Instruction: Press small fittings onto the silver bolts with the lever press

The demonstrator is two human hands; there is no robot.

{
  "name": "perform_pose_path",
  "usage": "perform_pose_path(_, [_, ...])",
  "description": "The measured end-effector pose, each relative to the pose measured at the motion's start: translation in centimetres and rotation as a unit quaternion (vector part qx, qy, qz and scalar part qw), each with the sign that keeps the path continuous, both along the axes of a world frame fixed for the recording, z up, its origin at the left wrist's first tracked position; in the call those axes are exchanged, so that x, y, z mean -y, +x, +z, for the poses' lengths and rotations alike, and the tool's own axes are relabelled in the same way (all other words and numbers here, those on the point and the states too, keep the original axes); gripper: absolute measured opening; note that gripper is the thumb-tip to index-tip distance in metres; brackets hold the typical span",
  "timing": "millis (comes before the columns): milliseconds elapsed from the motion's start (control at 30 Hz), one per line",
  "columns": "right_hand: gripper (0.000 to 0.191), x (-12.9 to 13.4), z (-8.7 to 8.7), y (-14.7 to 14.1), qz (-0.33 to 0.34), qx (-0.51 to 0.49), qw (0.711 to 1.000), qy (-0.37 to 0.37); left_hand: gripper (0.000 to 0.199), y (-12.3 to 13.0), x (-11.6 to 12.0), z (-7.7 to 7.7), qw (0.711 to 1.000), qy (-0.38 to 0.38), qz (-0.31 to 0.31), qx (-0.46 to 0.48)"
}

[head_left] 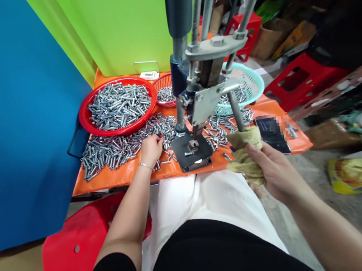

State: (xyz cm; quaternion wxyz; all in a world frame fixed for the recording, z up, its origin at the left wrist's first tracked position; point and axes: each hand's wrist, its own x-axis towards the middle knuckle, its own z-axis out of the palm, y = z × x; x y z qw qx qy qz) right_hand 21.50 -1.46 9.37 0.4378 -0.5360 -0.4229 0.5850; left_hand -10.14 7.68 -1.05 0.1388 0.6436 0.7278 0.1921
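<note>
My right hand (273,166) is wrapped around the cloth-covered end (247,154) of a lever (236,110) on a hand press (208,103). My left hand (152,150) is at the front of a heap of small metal bolt-like parts (111,153), its fingers curled together. Whatever those fingers hold, if anything, is hidden. Between my hands is the press's dark base plate (192,153), with a small metal fixture (193,145) on it. One metal part (189,153) lies at this fixture, below the press's ram.
Behind the heap stands a red basin (84,118) full of metal parts. A smaller red basket (161,80) and a pale blue basket (258,80) hold more. A phone (272,135) lies at the right of the orange-covered table (84,185). A red stool (69,254) is at lower left.
</note>
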Motion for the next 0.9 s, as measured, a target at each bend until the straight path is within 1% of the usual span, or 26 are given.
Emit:
perform_pose_path(100, [0.053, -0.1, -0.4, 0.0, 0.003, -0.007, 1.0, 0.005, 0.025, 0.2, -1.0, 1.1, 0.996, -0.08, 0.006, -0.041])
perform_pose_path(167, [0.051, -0.2, -0.6, 0.0, 0.0, -0.007, 1.0, 0.002, 0.02, 0.3, -1.7, 1.7, 0.991, -0.123, -0.013, -0.052])
perform_pose_path(233, [0.049, -0.2, -0.6, 0.0, -0.004, -0.011, 1.0, -0.004, 0.016, 0.2, -2.2, 2.0, 0.988, -0.142, -0.04, -0.05])
perform_pose_path(267, [0.048, -0.2, -0.6, 0.0, -0.007, -0.014, 1.0, -0.005, 0.016, 0.2, -2.2, 2.0, 0.988, -0.138, -0.049, -0.042])
perform_pose_path(333, [0.048, -0.1, -0.6, -0.1, -0.009, -0.017, 1.0, -0.006, 0.016, 0.2, -1.9, 1.9, 0.993, -0.102, -0.053, -0.004])
perform_pose_path(433, [0.048, -0.1, -0.7, -0.1, -0.006, -0.011, 1.0, 0.0, 0.013, 0.4, -0.4, 1.7, 0.994, -0.009, -0.04, 0.102])
perform_pose_path(533, [0.043, -0.1, -1.0, 0.0, 0.0, -0.012, 1.0, 0.006, 0.007, 1.1, 1.7, 2.2, 0.974, 0.055, -0.026, 0.219])
perform_pose_path(633, [0.04, -0.1, -1.1, 0.0, 0.005, -0.023, 1.0, 0.007, 0.005, 2.5, 3.3, 3.2, 0.952, 0.074, -0.028, 0.295])
perform_pose_path(767, [0.046, -0.2, -0.9, -0.1, 0.009, -0.01, 1.0, 0.008, 0.008, 5.0, 4.8, 4.1, 0.932, 0.087, -0.064, 0.346])
perform_pose_path(833, [0.049, -0.2, -0.6, -0.2, 0.009, 0.004, 1.0, 0.009, 0.004, 6.4, 5.2, 4.1, 0.931, 0.098, -0.079, 0.343])
perform_pose_path(900, [0.051, -0.2, -0.3, -0.3, 0.01, 0.015, 1.0, 0.013, 0.006, 7.6, 5.5, 3.8, 0.934, 0.117, -0.094, 0.324])
